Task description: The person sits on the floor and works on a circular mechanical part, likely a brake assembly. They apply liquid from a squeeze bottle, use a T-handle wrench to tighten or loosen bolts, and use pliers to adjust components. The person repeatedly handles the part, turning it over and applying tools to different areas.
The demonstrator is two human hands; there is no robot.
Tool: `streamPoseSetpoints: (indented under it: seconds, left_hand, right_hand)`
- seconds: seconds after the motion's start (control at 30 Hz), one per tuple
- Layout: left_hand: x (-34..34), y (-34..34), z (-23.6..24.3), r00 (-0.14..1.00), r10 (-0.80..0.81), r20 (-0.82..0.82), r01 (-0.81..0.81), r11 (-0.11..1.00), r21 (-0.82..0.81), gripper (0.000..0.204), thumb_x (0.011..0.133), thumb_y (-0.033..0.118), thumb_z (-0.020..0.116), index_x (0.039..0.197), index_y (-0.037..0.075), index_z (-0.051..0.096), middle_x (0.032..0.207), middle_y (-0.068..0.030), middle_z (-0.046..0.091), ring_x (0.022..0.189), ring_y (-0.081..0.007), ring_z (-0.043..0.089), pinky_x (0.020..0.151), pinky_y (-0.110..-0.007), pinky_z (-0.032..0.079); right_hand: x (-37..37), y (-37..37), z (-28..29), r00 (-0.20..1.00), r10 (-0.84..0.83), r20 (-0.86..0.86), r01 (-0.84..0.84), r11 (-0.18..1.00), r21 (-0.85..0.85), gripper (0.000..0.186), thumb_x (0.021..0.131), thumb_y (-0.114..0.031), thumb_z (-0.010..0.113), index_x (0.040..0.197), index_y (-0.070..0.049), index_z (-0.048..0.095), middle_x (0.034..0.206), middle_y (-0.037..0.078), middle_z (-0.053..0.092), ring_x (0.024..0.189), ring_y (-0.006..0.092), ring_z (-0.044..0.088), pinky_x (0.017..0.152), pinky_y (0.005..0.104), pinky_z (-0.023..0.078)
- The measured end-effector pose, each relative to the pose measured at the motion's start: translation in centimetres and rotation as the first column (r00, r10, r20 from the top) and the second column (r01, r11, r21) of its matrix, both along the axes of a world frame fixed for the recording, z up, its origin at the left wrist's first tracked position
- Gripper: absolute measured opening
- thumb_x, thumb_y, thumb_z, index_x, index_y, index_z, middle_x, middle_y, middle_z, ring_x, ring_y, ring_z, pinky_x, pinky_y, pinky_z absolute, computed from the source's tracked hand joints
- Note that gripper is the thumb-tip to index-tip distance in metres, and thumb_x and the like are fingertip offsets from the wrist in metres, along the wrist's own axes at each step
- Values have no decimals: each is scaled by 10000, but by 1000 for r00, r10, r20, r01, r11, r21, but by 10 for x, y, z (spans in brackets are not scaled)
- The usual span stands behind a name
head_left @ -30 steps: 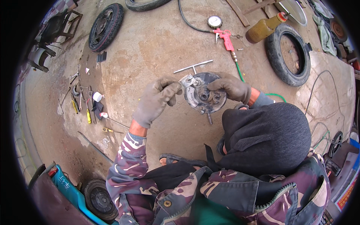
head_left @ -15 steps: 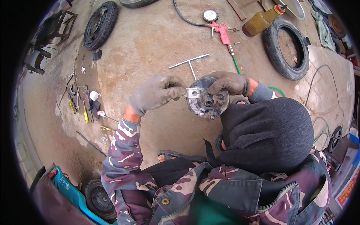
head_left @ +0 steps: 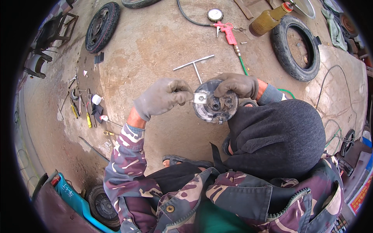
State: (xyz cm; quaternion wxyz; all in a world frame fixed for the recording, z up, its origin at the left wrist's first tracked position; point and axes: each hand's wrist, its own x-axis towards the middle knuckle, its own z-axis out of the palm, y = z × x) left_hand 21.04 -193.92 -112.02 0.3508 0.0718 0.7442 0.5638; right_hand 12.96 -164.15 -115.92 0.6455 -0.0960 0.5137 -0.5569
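My gloved right hand grips the upper right rim of a round, dark, grimy drum brake plate, thumb across its face. On the plate's left side lies a small silver metal brake arm, a round hole or stud showing near its middle. My gloved left hand pinches the outer end of this arm between thumb and fingers; its fingertips partly hide that end. Just above the plate, a T-handle wrench lies on the floor, its shaft tip close to the plate's upper edge.
Hand tools, including a yellow screwdriver, lie at left. Ahead are a red tyre inflator gun with a gauge and green hose, a yellow-brown bottle and a bare tyre. A wheel stands far left. My dark-clad knee blocks the right forearm.
The silver brake arm has shifted slightly against the plate, and its hole looks different now. Both hands keep their grips. The whole view has moved a little.
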Motion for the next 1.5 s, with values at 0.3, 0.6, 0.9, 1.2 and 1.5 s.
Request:
streamPoseSetpoints:
  seconds: [0.3,0.6,0.9,1.2,1.5]
  left_hand:
    - [-1,-4,0,1000,2,-26,-4,999,-47,277,1020,224,719,1134,-25,765,892,-92,759,809,-160,705,759,-326,579]
    - [0,-3,-7,990,-6,-143,-7,996,-90,252,1010,196,680,1137,-8,757,921,-128,772,843,-210,741,786,-359,588]
    - [6,0,-28,952,-46,-304,28,998,-63,208,1024,207,705,1109,25,762,909,-72,751,831,-177,692,778,-339,565]
    - [15,4,-44,989,98,-110,-97,995,19,228,1018,187,691,1149,9,745,913,-140,750,801,-232,707,779,-363,569]
    - [24,11,-60,946,7,-325,-17,999,-30,213,1032,268,697,1083,70,761,878,-66,712,823,-211,675,982,-394,495]
  right_hand:
    - [2,8,-12,988,-18,-150,9,998,-57,357,970,-203,623,1132,85,758,1168,163,776,1039,195,750,899,322,606]
    - [2,15,-16,993,2,-116,3,999,49,311,994,-185,605,1138,27,780,1195,163,747,1054,215,743,908,335,599]
    - [22,6,-9,988,-152,-14,153,986,62,327,918,-144,661,1157,63,747,1122,153,781,1010,181,740,883,331,607]
    - [22,-5,5,975,-218,48,209,967,146,426,871,-94,678,1255,89,701,1096,127,777,952,153,721,845,305,594]
    - [10,2,-4,998,-64,5,63,982,177,503,848,-49,664,1328,101,649,1128,110,763,941,163,723,840,316,600]
